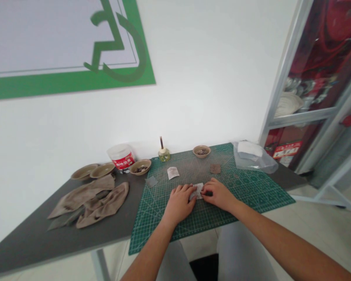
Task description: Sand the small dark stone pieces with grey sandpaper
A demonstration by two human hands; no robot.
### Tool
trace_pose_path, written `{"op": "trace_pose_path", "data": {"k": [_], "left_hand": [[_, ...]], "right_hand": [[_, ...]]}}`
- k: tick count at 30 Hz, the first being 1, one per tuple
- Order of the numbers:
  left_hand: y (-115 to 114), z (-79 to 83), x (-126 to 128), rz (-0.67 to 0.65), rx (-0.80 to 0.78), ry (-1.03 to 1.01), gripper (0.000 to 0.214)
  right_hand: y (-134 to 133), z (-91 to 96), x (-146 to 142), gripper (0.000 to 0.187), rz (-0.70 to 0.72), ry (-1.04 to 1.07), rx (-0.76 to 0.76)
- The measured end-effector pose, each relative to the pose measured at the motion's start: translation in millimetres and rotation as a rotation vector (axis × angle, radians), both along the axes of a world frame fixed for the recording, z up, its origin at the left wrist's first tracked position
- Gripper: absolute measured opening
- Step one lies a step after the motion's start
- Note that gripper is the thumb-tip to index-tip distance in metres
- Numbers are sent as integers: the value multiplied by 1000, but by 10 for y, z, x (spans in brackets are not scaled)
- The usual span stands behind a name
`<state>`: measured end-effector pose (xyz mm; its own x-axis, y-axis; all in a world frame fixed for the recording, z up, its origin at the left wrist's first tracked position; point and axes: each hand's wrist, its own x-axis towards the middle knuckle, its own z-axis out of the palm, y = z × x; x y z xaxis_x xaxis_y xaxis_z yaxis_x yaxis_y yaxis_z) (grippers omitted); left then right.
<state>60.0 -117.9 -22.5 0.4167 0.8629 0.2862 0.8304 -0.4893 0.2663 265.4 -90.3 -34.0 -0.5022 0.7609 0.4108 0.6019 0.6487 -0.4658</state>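
A small white piece of paper with grey marks [198, 191] lies on the green cutting mat [175, 230] between my hands. My left hand [179, 205] rests over its left side, thumb and fingertips pressing it against the mat. At the paper's right edge, my right hand [219, 195] has thumb and fingers pinched together; whatever is between them is too small to make out. Just beyond lie another white marked piece of paper [172, 173], a small brown square [215, 168] and a small translucent sheet [151, 181].
Brown cloths [105, 207] lie left on the dark table [61, 249]. Behind are a white tub with a red label [121, 158], a bowl of small dark bits [140, 167], a glass jar with a brush-like stick [164, 154], another bowl [201, 151] and a plastic bag [254, 158].
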Motion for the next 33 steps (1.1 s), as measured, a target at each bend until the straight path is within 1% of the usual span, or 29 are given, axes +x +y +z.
{"op": "trace_pose_path", "data": {"k": [4,8,13,17,21,25,30,33], "left_hand": [[-6,9,1,10,-9,7,39],[-11,14,3,15,-18,6,39],[1,7,6,15,-15,0,39],[6,0,8,20,-18,2,39],[1,-15,1,17,3,-12,38],[-11,-13,-5,13,14,-22,37],[-33,13,-6,19,-4,-16,38],[-45,22,-7,24,-5,-11,39]], "right_hand": [[21,2,-17,2,-52,9,-15],[13,12,-36,3,-9,-16,-2],[-17,13,-36,8,-49,-62,50],[-16,-4,-44,9,-15,-89,64],[-3,-14,-45,12,-71,-98,83],[3,2,1,8,-9,-129,72],[33,20,14,9,-33,-104,50],[34,16,14,7,42,-87,23]]}}
